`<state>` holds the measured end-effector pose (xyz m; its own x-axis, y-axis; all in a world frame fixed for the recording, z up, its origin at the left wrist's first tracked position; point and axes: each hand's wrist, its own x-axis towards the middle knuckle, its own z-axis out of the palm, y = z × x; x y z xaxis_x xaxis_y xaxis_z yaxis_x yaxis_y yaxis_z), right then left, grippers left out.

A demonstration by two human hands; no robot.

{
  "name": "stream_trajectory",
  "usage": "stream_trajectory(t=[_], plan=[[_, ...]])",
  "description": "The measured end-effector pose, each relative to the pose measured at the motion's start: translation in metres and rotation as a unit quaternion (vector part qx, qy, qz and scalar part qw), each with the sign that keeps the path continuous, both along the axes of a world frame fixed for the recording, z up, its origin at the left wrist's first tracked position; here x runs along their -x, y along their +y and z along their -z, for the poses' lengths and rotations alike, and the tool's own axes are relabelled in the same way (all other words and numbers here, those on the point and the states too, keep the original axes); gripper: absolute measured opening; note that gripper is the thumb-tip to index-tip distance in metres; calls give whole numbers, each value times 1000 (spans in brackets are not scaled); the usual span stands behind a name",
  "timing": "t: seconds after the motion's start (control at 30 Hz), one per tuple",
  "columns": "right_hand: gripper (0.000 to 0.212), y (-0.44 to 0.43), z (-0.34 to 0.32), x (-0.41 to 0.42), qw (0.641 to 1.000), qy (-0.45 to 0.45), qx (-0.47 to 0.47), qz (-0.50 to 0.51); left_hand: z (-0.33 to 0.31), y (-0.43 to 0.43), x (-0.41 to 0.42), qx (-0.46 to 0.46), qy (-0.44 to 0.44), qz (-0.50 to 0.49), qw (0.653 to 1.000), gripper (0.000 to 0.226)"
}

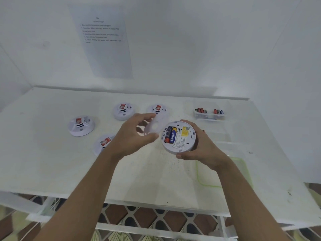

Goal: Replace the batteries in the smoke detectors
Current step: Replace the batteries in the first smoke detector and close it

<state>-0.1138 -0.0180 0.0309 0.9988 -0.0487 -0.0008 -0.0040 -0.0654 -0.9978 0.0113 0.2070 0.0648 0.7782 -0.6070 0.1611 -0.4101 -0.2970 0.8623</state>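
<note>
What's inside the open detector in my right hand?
A red-and-black battery and a blue battery lie side by side in the detector, beside a yellow label. The right hand hides its underside. The left hand holds the cover.

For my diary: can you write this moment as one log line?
left hand holds cover | right hand holds detector, back open | batteries inside
</note>
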Motion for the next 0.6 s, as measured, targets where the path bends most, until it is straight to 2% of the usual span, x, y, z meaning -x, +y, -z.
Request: stream_trajectory(t=[0.17,0.37,0.6], plan=[[97,2,-4,-1,1000,2,-11,-18,-10,-16,10,-57,-74,70,993,67],[93,-2,-12,-4,999,10,-9,-41,-10,-27,14,-102,-108,90,985,56],[95,-8,-17,-11,998,12,23,-50,-8,-28,10,-124,-122,106,979,55]])
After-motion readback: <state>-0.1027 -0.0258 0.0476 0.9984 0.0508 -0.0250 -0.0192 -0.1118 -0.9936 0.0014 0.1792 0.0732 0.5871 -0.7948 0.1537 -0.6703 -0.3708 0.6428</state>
